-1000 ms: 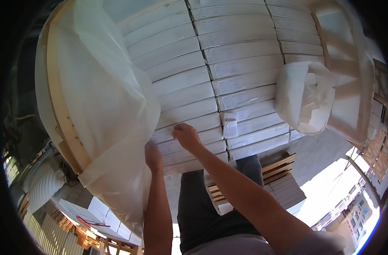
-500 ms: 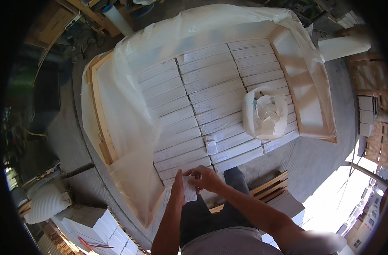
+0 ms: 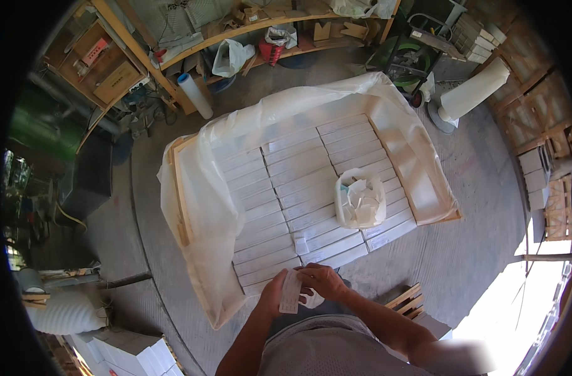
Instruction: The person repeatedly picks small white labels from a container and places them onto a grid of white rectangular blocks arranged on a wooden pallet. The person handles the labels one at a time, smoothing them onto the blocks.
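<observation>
Down at the near edge of the wooden crate (image 3: pixel 184 207), both hands meet over a small white label strip (image 3: pixel 291 292). Left hand (image 3: pixel 274 293) has its grip closed on the strip's left side, fingers wrapped behind it; right hand (image 3: pixel 323 281) pinches the strip's top right edge with fingertips, and a bit of white backing curls just below that hand. The strip hangs upright, just off the crate's near edge, above the person's grey shirt.

Inside the crate lie rows of long white boxes (image 3: pixel 298 188), packed side by side and touching, filling the floor of it. Thin clear plastic sheeting (image 3: pixel 204 207) lines the crate and spills over its left wall and far wall. Resting on the boxes toward the crate's right side is a plastic bag (image 3: pixel 360 200) with white paper pieces in it. One small white tag (image 3: pixel 301 244) lies flat on the near rows, close to the hands.

Beyond the crate's far right corner, a white roll (image 3: pixel 474 91) leans. Left of the crate's far corner, a smaller roll of film (image 3: pixel 195 95) stands by the wooden shelving (image 3: pixel 236 31).
</observation>
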`<state>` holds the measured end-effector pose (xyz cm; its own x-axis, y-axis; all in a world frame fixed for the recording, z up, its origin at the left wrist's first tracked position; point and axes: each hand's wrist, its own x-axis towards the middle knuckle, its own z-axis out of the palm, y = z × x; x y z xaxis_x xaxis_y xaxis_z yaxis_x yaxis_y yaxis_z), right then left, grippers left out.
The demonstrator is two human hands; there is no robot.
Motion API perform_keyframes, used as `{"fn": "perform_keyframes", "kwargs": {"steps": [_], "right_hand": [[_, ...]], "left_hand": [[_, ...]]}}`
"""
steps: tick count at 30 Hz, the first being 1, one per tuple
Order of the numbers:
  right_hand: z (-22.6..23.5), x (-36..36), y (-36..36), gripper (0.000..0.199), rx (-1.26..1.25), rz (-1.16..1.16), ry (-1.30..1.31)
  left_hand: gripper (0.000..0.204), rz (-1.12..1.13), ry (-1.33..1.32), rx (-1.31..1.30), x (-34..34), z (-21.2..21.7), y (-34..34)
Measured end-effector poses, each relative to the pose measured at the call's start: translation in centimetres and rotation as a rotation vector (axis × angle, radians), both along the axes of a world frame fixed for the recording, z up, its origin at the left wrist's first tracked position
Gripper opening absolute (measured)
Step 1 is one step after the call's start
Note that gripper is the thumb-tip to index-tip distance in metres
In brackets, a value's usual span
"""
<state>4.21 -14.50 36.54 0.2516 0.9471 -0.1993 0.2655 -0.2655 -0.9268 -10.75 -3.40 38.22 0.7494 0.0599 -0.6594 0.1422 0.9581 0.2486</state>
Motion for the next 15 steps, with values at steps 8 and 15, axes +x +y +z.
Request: {"fn": "perform_keyframes", "kwargs": {"steps": [8,15], "right_hand": [[5.3,1.2,-2.3,0.023,-0.032,-0.412,0.017],[7.6,2.4,-2.8,0.031,-0.098,-0.216,0.068]], "left_hand": [[0.045,-0.012,0.123,0.206,1.5,3.8,-1.4],[0.031,-0.269,0.132,0.593,2.5,4.4,-1.4]]}}
